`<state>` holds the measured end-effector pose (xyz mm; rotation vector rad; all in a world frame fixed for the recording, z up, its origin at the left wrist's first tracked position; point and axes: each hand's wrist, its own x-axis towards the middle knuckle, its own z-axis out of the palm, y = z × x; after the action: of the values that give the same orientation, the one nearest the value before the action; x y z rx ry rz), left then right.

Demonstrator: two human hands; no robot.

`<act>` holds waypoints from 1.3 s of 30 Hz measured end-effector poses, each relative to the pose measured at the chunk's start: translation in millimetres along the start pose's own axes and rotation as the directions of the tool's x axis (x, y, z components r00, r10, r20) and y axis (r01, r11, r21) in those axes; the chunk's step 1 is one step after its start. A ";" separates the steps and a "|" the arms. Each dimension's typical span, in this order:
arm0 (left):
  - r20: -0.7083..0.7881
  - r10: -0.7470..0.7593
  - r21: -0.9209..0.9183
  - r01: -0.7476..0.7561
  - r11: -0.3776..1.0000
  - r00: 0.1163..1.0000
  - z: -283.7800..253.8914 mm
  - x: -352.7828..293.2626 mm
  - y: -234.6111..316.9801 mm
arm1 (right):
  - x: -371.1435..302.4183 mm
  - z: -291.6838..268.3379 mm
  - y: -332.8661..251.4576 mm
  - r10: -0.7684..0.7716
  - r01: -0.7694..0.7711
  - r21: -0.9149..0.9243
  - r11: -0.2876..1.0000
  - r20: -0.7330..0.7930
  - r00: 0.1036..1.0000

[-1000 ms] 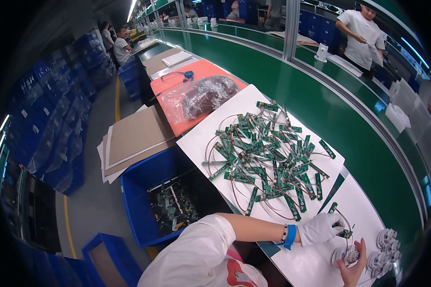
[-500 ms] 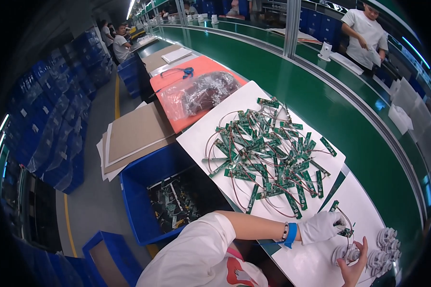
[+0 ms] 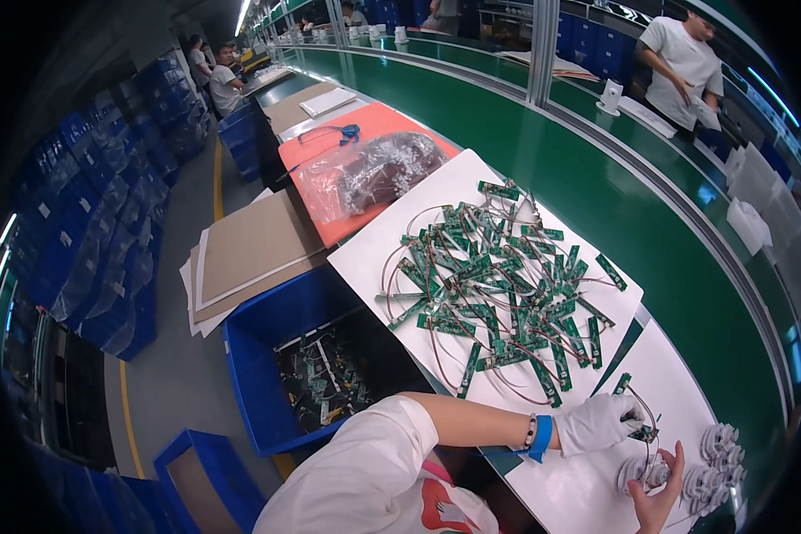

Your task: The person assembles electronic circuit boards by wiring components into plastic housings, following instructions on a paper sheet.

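My left hand [image 3: 599,422], in a white glove, is pinched on a small green circuit board [image 3: 643,433]. A thin cable [image 3: 652,408] arches from that board to a green strip-shaped board [image 3: 622,384] just beyond the fingertips. My bare right hand [image 3: 660,500] curls its thumb and fingers around a round white plastic part [image 3: 632,475] on the white sheet, below the small board. More round white parts [image 3: 721,467] are clustered to the right of my right hand. A tangled pile of green boards with wires [image 3: 507,294] covers the white board [image 3: 365,258] beyond my left arm.
A blue bin [image 3: 240,356] of loose electronic parts stands left of my arm. Farther along lie cardboard sheets [image 3: 258,245] and a clear bag of small parts [image 3: 374,173] on an orange mat [image 3: 316,227]. A green conveyor [image 3: 685,294] curves past; a person [image 3: 685,67] works across it.
My hands and the parts they hold stay nearly where they were. Across the conveyor, the other person's hands and the white item in them have shifted.
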<state>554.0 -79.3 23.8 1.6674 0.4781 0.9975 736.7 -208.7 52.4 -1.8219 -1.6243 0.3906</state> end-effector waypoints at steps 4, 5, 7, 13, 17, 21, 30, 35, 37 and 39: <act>-0.008 0.008 0.010 -0.008 1.000 1.000 0.2 0.2 0.1 | -0.8 1.7 3.5 -0.026 0.027 0.005 1.000 -0.036 0.999; -0.007 0.007 0.000 -0.007 1.000 1.000 -0.1 0.2 0.2 | -0.7 2.1 3.9 -0.038 0.039 0.011 0.999 -0.046 0.998; -0.007 0.006 -0.009 -0.006 1.000 1.000 -0.9 -0.1 1.0 | -0.4 3.4 3.2 -0.052 0.053 0.019 0.998 -0.056 0.997; -0.002 -0.019 0.038 0.019 0.999 1.000 1.3 -2.9 -4.8 | -1.0 8.4 2.7 -0.039 0.040 0.003 0.999 -0.072 0.997; 0.103 0.276 0.334 -0.295 0.895 0.956 4.6 0.4 -10.2 | -5.7 6.1 16.2 -0.127 0.111 -0.097 0.989 -0.177 0.976; 0.261 0.497 0.660 -0.529 0.534 0.827 -15.7 -7.6 13.9 | -4.8 17.0 9.3 0.010 -0.006 0.030 1.000 -0.151 0.988; 0.086 -0.340 -0.150 0.350 0.925 0.936 6.5 12.9 -15.7 | 11.0 -4.8 9.2 0.020 0.022 0.160 0.987 -0.261 0.965; 0.153 -0.497 -0.180 0.518 0.836 0.854 -1.5 13.0 -13.6 | 51.0 -34.8 -2.7 0.065 -0.044 0.099 0.994 -0.225 0.972; 0.158 -0.533 -0.143 0.553 0.821 0.831 -2.0 12.6 -12.5 | 69.8 -46.2 -1.1 0.043 -0.027 0.060 0.998 -0.274 0.961; 0.171 -0.575 -0.177 0.599 0.781 0.800 -0.8 11.2 -12.6 | 92.2 -54.0 2.5 0.012 -0.007 0.017 1.000 -0.344 0.939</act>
<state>561.9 -66.4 16.4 1.2351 0.7317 0.4673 788.9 -134.7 109.2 -1.7710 -1.3659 0.0786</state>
